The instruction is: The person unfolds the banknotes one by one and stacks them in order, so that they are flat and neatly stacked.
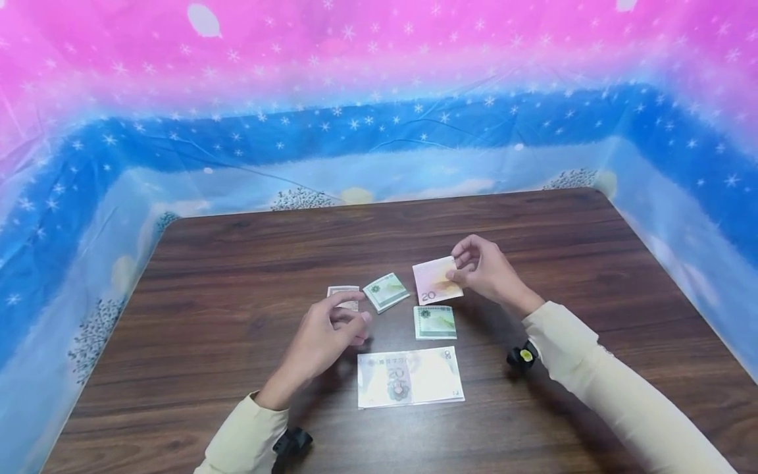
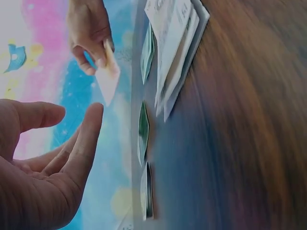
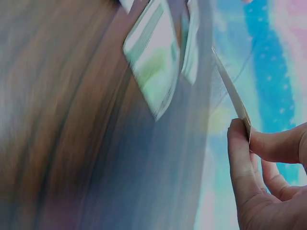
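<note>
My right hand (image 1: 490, 271) pinches a folded pinkish-yellow 20 banknote (image 1: 434, 282) by its right side, between thumb and fingers. In the right wrist view the held banknote (image 3: 232, 91) is seen edge-on, raised off the table. My left hand (image 1: 322, 337) hovers with thumb and fingers apart and nothing between them. Partly behind its fingers in the head view lies a small folded brownish banknote (image 1: 335, 289). Two folded green banknotes lie nearby: a tilted green one (image 1: 386, 292) between the hands, and another green one (image 1: 435, 324) just below the held note.
Nearest the body, a pile of pale unfolded 20 banknotes (image 1: 426, 382) lies on the dark wooden table (image 1: 237, 263). A pink and blue snowflake-patterned cloth (image 1: 379, 125) hangs around the table's back and sides.
</note>
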### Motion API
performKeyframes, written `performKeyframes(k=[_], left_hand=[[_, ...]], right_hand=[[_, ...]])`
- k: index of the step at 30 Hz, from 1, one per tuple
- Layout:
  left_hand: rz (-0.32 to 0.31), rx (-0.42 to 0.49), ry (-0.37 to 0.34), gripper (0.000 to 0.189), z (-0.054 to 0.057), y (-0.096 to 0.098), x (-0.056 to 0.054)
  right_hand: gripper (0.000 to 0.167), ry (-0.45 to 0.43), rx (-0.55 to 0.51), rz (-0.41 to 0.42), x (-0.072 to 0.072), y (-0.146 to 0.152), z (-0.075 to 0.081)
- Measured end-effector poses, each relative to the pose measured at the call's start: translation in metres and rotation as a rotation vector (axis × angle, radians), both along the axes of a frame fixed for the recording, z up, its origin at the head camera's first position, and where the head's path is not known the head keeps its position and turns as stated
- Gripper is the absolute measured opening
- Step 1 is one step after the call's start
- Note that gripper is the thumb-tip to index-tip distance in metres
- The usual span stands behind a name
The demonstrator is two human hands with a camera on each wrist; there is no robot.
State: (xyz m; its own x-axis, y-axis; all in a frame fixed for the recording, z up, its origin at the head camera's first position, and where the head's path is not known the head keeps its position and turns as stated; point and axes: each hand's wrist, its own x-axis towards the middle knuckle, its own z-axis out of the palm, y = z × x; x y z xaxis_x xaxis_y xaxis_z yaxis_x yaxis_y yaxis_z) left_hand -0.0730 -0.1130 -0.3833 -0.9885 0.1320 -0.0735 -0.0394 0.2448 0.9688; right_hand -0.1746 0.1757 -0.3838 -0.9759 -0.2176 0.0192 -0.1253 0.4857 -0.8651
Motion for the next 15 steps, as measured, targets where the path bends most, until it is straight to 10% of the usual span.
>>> performKeyframes(k=[9,15], left_hand=[[-0.003,0.33,-0.204,0.041,-0.004,0.014,-0.007],[0.009,0.398,-0.234,0.042,-0.004,0.023,-0.008]], right_hand=[[0.036,-0.036,-0.23,0.056,0.032,-0.023,0.007],[0.032,-0.07,-0.339,0.101,0.046,-0.039,0.005]])
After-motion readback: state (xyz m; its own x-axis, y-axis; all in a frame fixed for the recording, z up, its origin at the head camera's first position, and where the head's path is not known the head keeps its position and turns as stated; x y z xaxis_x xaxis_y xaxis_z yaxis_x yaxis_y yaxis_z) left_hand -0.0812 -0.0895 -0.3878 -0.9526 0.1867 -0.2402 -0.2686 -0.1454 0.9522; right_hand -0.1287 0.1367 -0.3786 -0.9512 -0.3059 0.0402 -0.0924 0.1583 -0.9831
